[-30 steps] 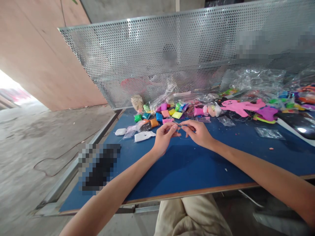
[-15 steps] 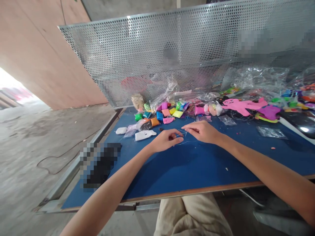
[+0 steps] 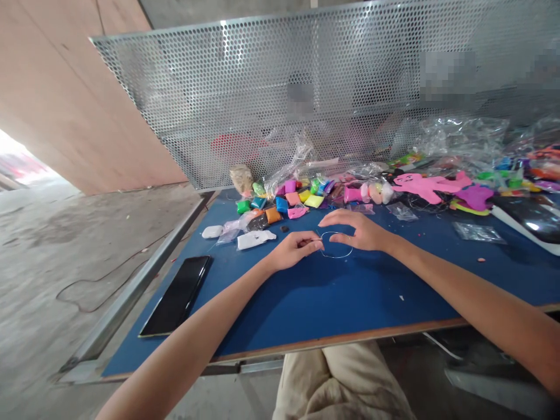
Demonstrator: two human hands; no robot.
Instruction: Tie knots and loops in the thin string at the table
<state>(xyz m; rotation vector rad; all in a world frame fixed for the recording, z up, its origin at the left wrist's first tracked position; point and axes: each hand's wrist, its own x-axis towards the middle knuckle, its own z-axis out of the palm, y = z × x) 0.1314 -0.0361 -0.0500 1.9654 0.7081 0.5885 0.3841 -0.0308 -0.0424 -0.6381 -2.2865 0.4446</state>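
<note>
My left hand (image 3: pixel 297 249) pinches a thin, pale wire (image 3: pixel 339 257) between thumb and fingertips, above the blue tabletop (image 3: pixel 280 315). The wire bends into a round loop that stands out to the right of those fingertips. My right hand (image 3: pixel 361 229) is open beside the loop, thumb and fingers spread apart around its upper right side. Whether the right thumb touches the wire I cannot tell. Just beyond the left hand lie a white packet (image 3: pixel 256 239) and a small dark lump (image 3: pixel 284 229).
Several colourful clay packets (image 3: pixel 282 204) lie along the back, before a perforated metal panel (image 3: pixel 262 87). A black phone (image 3: pixel 177 294) rests at the left edge. A pink cut-out figure (image 3: pixel 426 185), clear plastic bags (image 3: pixel 464 137) and a glossy black-and-white object (image 3: pixel 531 219) are at the right.
My right hand has opened its pinch, and its fingers have spread. The left fingers have closed together on the wire, which now shows as a rounder loop. The view has shifted slightly.
</note>
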